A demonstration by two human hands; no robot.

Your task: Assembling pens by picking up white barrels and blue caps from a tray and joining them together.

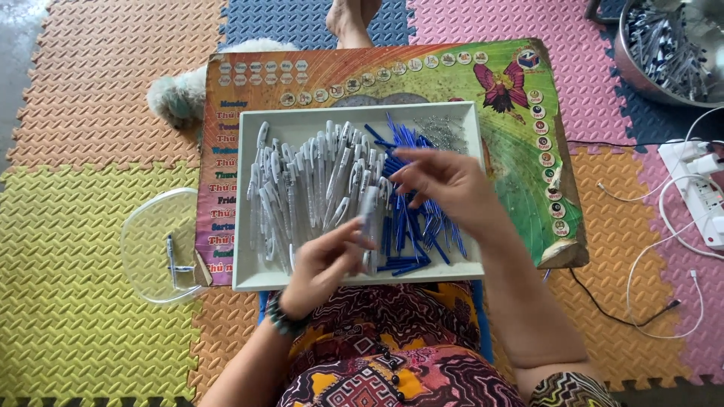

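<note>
Left hand (323,260) pinches a clear pen barrel (370,218) between thumb and fingertips, barrel roughly upright over the tray's near middle; right hand (445,185) hovers over the blue refills (411,226), fingers loosely curled, thumb and forefinger close together near the tips, cannot tell if they pinch anything; white tray (249,280) sits on a colourful printed board (520,143) in front of the person's lap; left part of tray holds a heap of white pen barrels (302,181), right part holds the blue refills, a small pile of metal springs (445,130) lies in the far right corner; beaded bracelet (280,320) on the left wrist; clear plastic bowl (151,249) on the floor just left of the board, a few pen parts inside; metal bowl (641,71) at top right, well apart, filled with more pen parts; white power strip (697,188) with cables at the right edge; fluffy white animal (177,94) behind the board's far left corner; a bare foot (351,19) at the top; floor is foam puzzle mats (75,151) in orange, yellow, pink and blue.
</note>
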